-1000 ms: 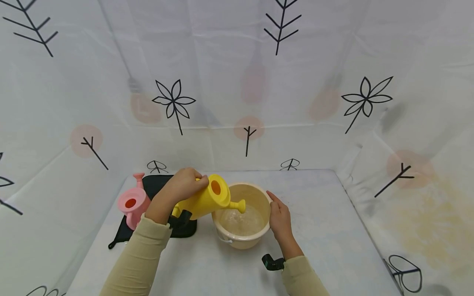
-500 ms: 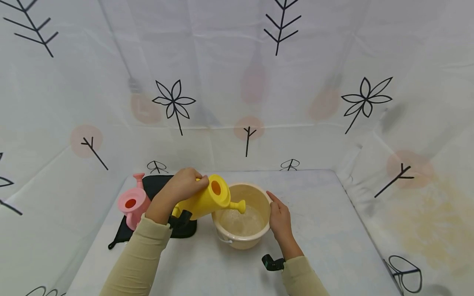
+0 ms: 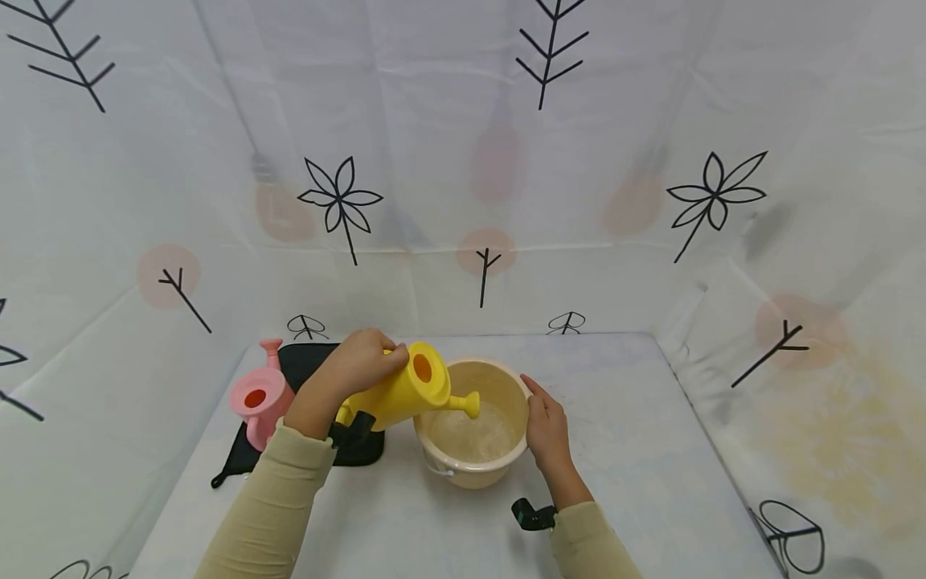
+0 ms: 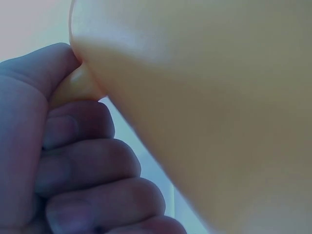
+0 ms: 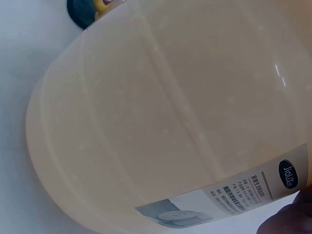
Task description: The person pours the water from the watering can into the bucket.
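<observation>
Your left grip (image 3: 362, 360) curls closed round the handle (image 4: 77, 87) of the yellow watering can (image 3: 396, 397), tipped over the bucket (image 3: 477, 478) from the left.
The can looks light, stiff and probably slippery when wet, so favour that handle. Your right grip (image 3: 547, 424) holds the bucket by its right side on the tabletop (image 3: 637, 450); press gently, as it may flex.

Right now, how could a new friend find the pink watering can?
Find the white table, then the black mat on its left side. The pink watering can is at the mat's left edge. The yellow watering can is in the left hand; this one is pink and no hand holds it.
</observation>
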{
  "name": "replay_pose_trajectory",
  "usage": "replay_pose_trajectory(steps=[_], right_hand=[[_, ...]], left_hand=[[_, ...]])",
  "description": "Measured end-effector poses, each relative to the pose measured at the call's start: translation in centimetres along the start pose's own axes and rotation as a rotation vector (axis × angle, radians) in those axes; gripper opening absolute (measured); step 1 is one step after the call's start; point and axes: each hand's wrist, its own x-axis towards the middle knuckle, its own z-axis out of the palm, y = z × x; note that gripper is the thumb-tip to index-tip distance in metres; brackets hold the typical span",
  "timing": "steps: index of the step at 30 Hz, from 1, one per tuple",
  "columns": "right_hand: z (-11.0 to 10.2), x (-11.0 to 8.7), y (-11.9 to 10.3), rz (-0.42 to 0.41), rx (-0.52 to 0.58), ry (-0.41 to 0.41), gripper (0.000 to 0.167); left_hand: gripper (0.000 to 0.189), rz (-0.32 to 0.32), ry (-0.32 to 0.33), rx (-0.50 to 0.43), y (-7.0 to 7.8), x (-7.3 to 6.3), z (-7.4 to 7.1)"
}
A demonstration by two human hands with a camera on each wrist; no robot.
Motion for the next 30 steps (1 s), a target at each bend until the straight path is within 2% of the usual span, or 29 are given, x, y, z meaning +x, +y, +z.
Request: replay_pose_trajectory(steps=[30], right_hand=[[-0.04, -0.05, 0.05, -0.019, -0.016, -0.007, 0.047]], left_hand=[[0.041, 0.035, -0.003, 0.048, 0.33, 0.18, 0.00]])
